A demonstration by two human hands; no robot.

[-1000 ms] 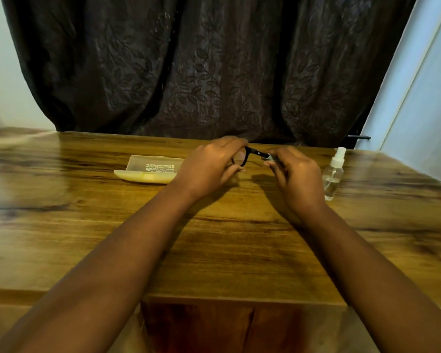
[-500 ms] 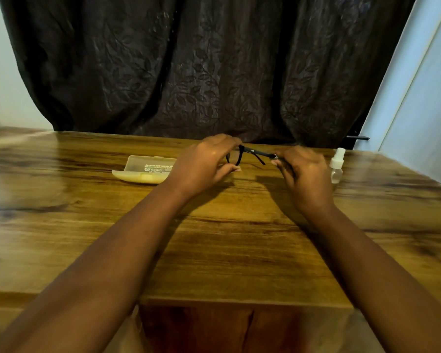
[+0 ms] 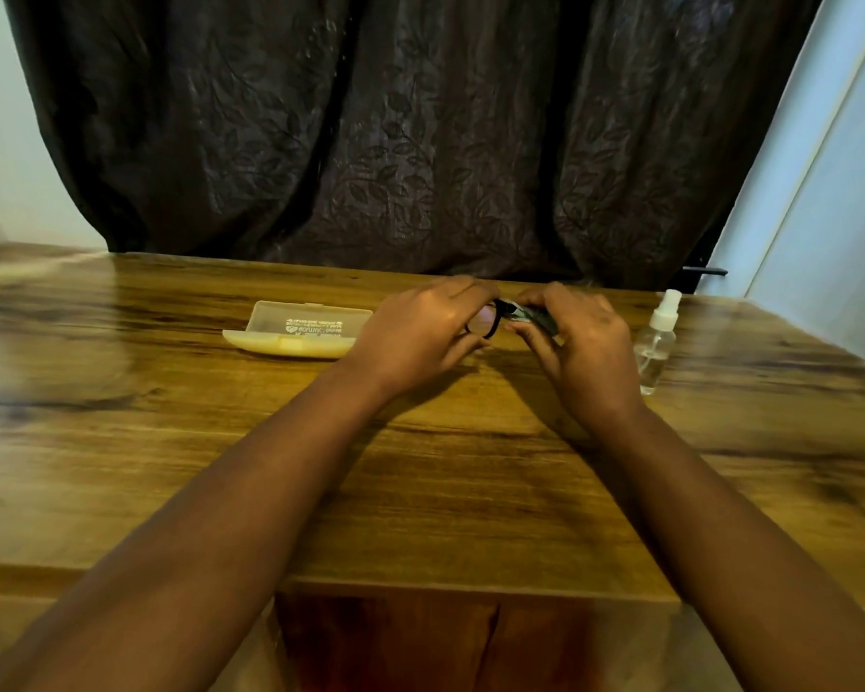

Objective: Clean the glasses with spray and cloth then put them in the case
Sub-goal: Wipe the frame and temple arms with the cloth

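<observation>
Black-framed glasses are held between both hands over the far middle of the wooden table. My left hand grips the left lens end. My right hand pinches a dark cloth against the right side of the frame, hiding most of it. The open pale yellow case lies on the table just left of my left hand. A small clear spray bottle with a white nozzle stands upright right of my right hand.
A dark patterned curtain hangs right behind the table's far edge. A pale wall or door rises at the right. The table's near edge runs below my forearms.
The hands have drawn closer together, and my right hand moved left, clear of the spray bottle. The glasses' arm that stretched between the hands is now covered by the cloth and fingers.
</observation>
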